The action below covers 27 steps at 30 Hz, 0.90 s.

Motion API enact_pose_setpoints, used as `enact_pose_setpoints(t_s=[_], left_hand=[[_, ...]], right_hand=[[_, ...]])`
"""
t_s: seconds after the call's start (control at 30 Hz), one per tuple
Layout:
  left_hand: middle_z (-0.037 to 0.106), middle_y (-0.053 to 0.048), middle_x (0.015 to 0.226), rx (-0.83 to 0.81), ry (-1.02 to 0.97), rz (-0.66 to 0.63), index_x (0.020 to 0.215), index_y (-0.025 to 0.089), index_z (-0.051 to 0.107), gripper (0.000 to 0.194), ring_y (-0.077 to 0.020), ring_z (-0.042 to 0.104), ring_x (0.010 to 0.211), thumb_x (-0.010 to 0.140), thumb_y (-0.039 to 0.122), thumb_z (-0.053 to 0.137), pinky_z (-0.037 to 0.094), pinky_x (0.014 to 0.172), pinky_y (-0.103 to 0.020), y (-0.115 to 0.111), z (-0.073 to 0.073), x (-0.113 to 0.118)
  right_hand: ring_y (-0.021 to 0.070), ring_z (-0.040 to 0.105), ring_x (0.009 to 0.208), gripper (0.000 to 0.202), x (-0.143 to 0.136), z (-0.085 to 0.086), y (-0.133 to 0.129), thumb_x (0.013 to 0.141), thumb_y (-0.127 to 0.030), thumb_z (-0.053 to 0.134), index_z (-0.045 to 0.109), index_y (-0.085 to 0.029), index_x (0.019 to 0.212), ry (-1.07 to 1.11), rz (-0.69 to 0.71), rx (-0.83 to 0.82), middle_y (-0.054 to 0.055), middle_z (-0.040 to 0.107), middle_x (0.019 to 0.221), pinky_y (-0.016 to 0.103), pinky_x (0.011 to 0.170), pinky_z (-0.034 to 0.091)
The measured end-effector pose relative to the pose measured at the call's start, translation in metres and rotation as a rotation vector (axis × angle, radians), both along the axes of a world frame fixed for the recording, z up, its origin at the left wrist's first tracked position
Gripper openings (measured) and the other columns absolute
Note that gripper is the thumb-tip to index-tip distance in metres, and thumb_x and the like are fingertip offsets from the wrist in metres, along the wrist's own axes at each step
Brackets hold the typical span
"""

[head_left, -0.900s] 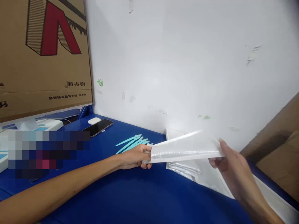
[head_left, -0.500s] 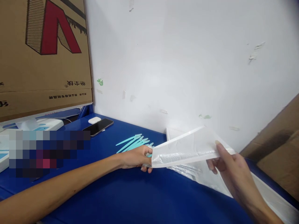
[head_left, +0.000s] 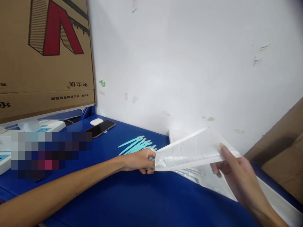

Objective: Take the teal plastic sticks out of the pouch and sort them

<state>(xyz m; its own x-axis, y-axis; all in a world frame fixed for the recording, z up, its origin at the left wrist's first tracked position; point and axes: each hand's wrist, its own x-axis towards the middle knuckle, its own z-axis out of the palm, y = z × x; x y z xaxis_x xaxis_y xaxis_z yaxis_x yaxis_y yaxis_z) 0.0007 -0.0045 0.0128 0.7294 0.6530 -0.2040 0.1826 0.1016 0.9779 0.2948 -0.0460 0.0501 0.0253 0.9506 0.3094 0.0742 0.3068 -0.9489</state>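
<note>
A translucent plastic bag [head_left: 187, 151] with white edges is stretched between my two hands above the table. My left hand [head_left: 142, 160] is closed on its narrow left end, fingers curled around it. At the wider right side, my right hand [head_left: 233, 167] grips the bag's edge, thumb on top and fingers underneath. Just behind my left hand lies a fan of light-blue flat sticks [head_left: 134, 145], partly hidden by that hand. More clear plastic packaging [head_left: 189, 174] lies under the held bag, and its contents cannot be made out.
On the blue table [head_left: 142, 198] lie a phone [head_left: 100, 128] and a small white case [head_left: 96, 121]. A white device [head_left: 55, 126] stands at the left beneath a large cardboard box [head_left: 59, 72]. More cardboard [head_left: 284, 148] leans at the right, and a white wall [head_left: 189, 63] rises behind.
Both hands keep their hold on the bag, with hardly any movement. The whole view has shifted very slightly.
</note>
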Motion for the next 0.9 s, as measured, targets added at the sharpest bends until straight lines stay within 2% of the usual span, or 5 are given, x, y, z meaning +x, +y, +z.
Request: enact_pose_setpoints(t_s=[0.27,0.37,0.47,0.73,0.9], left_hand=[[0.069,-0.002,0.077,-0.009,-0.063,-0.104,0.106,0.018,0.063,0.035,-0.0106,0.059,0.061,0.081,0.041,0.074,0.04,0.049,-0.019,0.001,0.003,0.0],[0.07,-0.007,0.091,-0.039,-0.116,-0.11,0.106,0.018,0.064,0.039,-0.0171,0.069,0.078,0.082,0.047,0.073,0.045,0.052,-0.021,0.003,0.001,-0.001],[0.07,-0.008,0.094,-0.079,-0.137,-0.116,0.104,0.017,0.064,0.041,-0.0191,0.071,0.079,0.08,0.049,0.075,0.047,0.053,-0.022,0.005,0.0,-0.002],[0.07,-0.01,0.102,-0.072,-0.117,-0.104,0.097,0.015,0.065,0.03,-0.0146,0.07,0.068,0.084,0.041,0.072,0.044,0.048,-0.02,0.006,0.004,-0.006],[0.07,-0.006,0.086,-0.089,-0.088,-0.114,0.09,0.016,0.064,0.024,-0.0109,0.061,0.056,0.081,0.037,0.072,0.037,0.04,-0.019,0.006,0.002,-0.007]], right_hand=[[0.0127,0.044,0.052,0.042,0.004,0.0,0.002,0.09,-0.052,0.062,0.057,-0.019,0.064,0.024,-0.097,0.019,-0.001,0.048,0.051,0.023,0.046,0.039],[0.0121,0.043,0.051,0.034,0.01,-0.002,0.008,0.086,-0.047,0.068,0.059,-0.019,0.069,0.111,-0.174,0.044,-0.002,0.05,0.056,0.023,0.045,0.038],[0.0114,0.043,0.051,0.028,0.015,-0.002,0.012,0.084,-0.042,0.072,0.06,-0.02,0.071,0.171,-0.236,0.074,-0.002,0.051,0.059,0.022,0.042,0.037],[0.0105,0.044,0.049,0.024,0.017,0.005,0.011,0.078,-0.033,0.077,0.061,-0.018,0.068,0.258,-0.366,0.142,-0.002,0.051,0.059,0.022,0.04,0.037],[0.0113,0.044,0.049,0.026,0.015,0.001,0.012,0.078,-0.037,0.077,0.061,-0.019,0.069,0.268,-0.297,0.105,-0.002,0.051,0.058,0.023,0.041,0.038]])
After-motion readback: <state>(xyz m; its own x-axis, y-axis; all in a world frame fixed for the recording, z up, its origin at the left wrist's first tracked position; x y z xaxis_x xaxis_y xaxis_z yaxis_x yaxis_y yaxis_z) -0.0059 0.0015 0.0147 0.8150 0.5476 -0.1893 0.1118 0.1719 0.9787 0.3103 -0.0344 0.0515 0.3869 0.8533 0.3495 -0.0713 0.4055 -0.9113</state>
